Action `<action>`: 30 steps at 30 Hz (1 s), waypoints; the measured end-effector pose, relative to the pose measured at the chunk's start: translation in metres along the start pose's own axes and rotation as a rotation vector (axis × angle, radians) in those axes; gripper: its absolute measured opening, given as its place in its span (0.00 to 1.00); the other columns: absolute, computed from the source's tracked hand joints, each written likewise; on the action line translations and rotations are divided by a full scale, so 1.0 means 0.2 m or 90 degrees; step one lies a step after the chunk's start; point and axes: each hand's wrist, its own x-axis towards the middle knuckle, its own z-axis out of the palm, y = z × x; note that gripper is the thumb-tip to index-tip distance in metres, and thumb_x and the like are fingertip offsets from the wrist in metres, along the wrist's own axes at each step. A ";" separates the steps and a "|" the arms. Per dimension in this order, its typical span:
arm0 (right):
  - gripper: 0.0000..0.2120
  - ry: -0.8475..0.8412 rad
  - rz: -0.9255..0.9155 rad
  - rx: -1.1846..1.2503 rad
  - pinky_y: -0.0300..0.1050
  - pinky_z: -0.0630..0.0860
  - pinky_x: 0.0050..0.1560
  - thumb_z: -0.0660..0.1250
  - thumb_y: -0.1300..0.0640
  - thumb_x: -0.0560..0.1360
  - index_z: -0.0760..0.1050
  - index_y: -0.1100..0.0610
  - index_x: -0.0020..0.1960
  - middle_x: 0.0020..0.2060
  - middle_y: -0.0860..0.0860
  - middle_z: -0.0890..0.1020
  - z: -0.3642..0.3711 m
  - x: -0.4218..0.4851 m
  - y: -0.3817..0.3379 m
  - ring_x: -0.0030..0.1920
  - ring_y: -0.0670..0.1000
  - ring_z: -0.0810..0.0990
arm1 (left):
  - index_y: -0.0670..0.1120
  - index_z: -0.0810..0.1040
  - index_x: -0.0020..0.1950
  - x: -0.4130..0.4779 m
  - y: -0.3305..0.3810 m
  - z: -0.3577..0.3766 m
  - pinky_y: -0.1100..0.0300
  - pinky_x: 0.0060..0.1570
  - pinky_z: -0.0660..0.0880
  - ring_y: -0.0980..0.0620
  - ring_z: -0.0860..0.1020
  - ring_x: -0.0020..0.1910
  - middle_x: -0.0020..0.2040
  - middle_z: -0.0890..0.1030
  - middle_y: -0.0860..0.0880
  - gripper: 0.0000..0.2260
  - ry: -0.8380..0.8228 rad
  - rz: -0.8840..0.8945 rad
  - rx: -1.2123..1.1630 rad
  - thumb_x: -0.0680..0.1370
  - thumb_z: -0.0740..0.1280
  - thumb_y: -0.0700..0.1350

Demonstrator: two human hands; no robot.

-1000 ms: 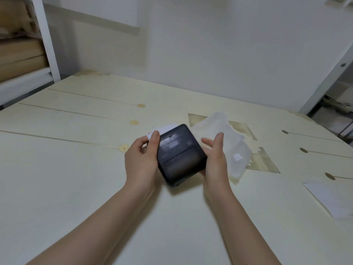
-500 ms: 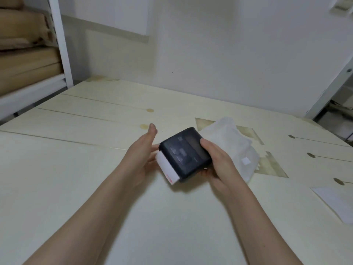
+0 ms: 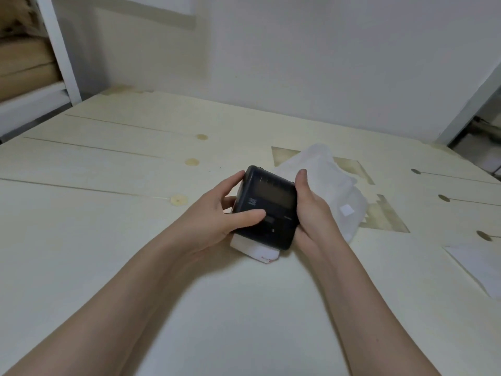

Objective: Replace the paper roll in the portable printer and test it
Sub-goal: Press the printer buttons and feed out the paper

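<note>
Printer (image 3: 267, 208) sits at frame centre, clamped between my hands above the table (image 3: 108, 267); left hand (image 3: 217, 215) thumb presses its top, right hand (image 3: 311, 210) fingers wrap its side. Paper (image 3: 259, 251) pokes out below. It seems light, rigid, smooth; gripping both sides suits it.

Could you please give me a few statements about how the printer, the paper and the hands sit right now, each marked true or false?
1. Both hands grip the dark printer. True.
2. The left hand has its thumb across the printer's top face. True.
3. The white paper strip sticks out of the printer's far edge. False: it sticks out at the near edge.
4. The white plastic bag lies left of the printer. False: it lies behind the right hand.
5. The printer lid stands open. False: it looks closed.
</note>
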 end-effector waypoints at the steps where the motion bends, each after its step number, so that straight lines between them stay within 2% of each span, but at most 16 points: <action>1: 0.25 -0.011 0.002 0.015 0.61 0.79 0.58 0.59 0.40 0.79 0.79 0.62 0.53 0.49 0.60 0.86 -0.01 0.00 0.00 0.51 0.60 0.85 | 0.61 0.66 0.74 0.00 -0.01 0.00 0.50 0.58 0.78 0.50 0.84 0.54 0.60 0.83 0.47 0.39 0.006 0.003 0.010 0.68 0.78 0.44; 4: 0.22 -0.043 0.010 0.084 0.60 0.79 0.59 0.61 0.43 0.80 0.78 0.62 0.57 0.52 0.60 0.86 -0.03 0.00 0.01 0.53 0.58 0.85 | 0.58 0.66 0.74 0.02 -0.03 -0.01 0.52 0.51 0.80 0.44 0.84 0.53 0.58 0.84 0.42 0.36 0.044 -0.003 -0.118 0.71 0.75 0.36; 6: 0.21 -0.083 0.011 0.102 0.59 0.78 0.61 0.59 0.44 0.81 0.77 0.60 0.62 0.56 0.60 0.85 -0.04 -0.01 0.02 0.56 0.58 0.84 | 0.54 0.68 0.74 0.03 -0.04 0.01 0.51 0.48 0.81 0.43 0.84 0.52 0.55 0.85 0.43 0.31 0.069 -0.005 -0.215 0.74 0.71 0.36; 9: 0.20 -0.149 -0.006 0.090 0.59 0.77 0.63 0.57 0.47 0.83 0.73 0.58 0.68 0.60 0.58 0.83 -0.02 -0.01 0.05 0.60 0.57 0.82 | 0.51 0.70 0.73 0.04 -0.04 0.03 0.53 0.44 0.82 0.44 0.84 0.53 0.58 0.84 0.45 0.27 0.098 0.014 -0.286 0.76 0.68 0.35; 13: 0.19 -0.181 -0.033 0.118 0.60 0.77 0.62 0.56 0.49 0.83 0.71 0.57 0.69 0.63 0.58 0.81 -0.01 0.00 0.08 0.62 0.58 0.81 | 0.52 0.70 0.73 0.04 -0.04 0.02 0.53 0.43 0.81 0.43 0.84 0.53 0.57 0.85 0.44 0.29 0.086 0.033 -0.266 0.75 0.68 0.31; 17: 0.21 -0.162 -0.008 0.138 0.62 0.77 0.60 0.53 0.42 0.82 0.72 0.50 0.69 0.62 0.58 0.82 -0.02 0.01 0.08 0.60 0.59 0.82 | 0.54 0.68 0.73 0.04 -0.04 0.02 0.51 0.44 0.81 0.43 0.85 0.50 0.54 0.86 0.44 0.31 0.075 0.041 -0.235 0.75 0.67 0.30; 21: 0.26 -0.175 -0.008 0.109 0.61 0.75 0.64 0.47 0.38 0.81 0.71 0.47 0.71 0.61 0.57 0.82 -0.03 0.01 0.09 0.61 0.57 0.82 | 0.55 0.67 0.74 0.04 -0.05 0.02 0.44 0.54 0.80 0.42 0.84 0.51 0.53 0.86 0.43 0.31 0.095 0.032 -0.206 0.75 0.68 0.33; 26: 0.29 -0.200 -0.014 0.063 0.59 0.70 0.70 0.44 0.36 0.81 0.66 0.47 0.75 0.64 0.54 0.81 -0.02 0.02 0.11 0.64 0.56 0.79 | 0.52 0.72 0.71 0.05 -0.05 0.00 0.51 0.45 0.82 0.43 0.84 0.53 0.59 0.84 0.44 0.27 0.115 0.002 -0.277 0.75 0.68 0.33; 30: 0.30 -0.196 -0.026 0.048 0.58 0.69 0.70 0.44 0.35 0.80 0.66 0.47 0.75 0.64 0.53 0.81 -0.02 0.03 0.12 0.64 0.55 0.79 | 0.51 0.73 0.70 0.06 -0.06 0.00 0.50 0.48 0.82 0.43 0.84 0.54 0.60 0.83 0.44 0.26 0.121 -0.004 -0.295 0.75 0.68 0.33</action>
